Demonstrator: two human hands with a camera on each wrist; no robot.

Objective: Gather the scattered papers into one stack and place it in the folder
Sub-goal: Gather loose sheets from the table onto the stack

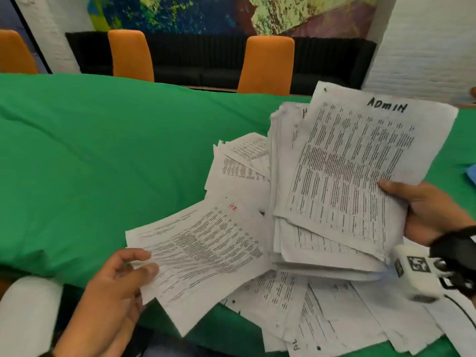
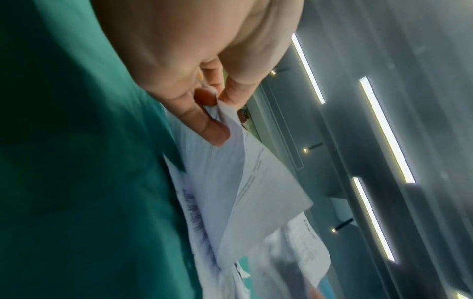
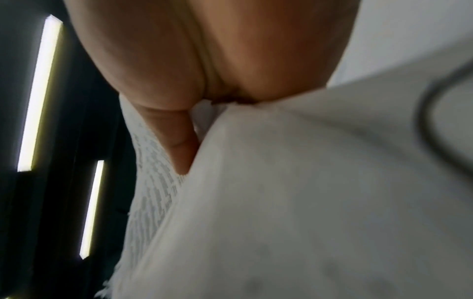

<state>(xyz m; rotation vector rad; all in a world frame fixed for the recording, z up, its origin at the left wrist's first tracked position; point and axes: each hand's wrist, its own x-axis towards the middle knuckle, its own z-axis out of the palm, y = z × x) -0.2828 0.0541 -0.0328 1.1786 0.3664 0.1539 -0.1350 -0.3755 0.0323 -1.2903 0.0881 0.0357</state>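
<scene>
The right hand (image 1: 427, 210) grips a thick, ragged stack (image 1: 342, 176) at its 4 o'clock corner. The left hand (image 1: 116, 287) pinches a limp printed sheet (image 1: 203, 251); crumpled papers (image 1: 322, 318) litter the green cloth (image 1: 103, 150).

Three orange chairs (image 1: 266, 64), two hands (image 1: 435, 212), one held paper stack (image 1: 342, 176); loose sheets (image 1: 322, 318) too overlapped to count.

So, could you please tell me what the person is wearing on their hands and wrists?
Both hands are bare. The right hand has a black strap at the wrist carrying a white box-shaped camera unit with a black-and-white square marker, and a thin black cable trails from it. The left hand shows no sleeve; its wrist is mostly out of frame.
</scene>
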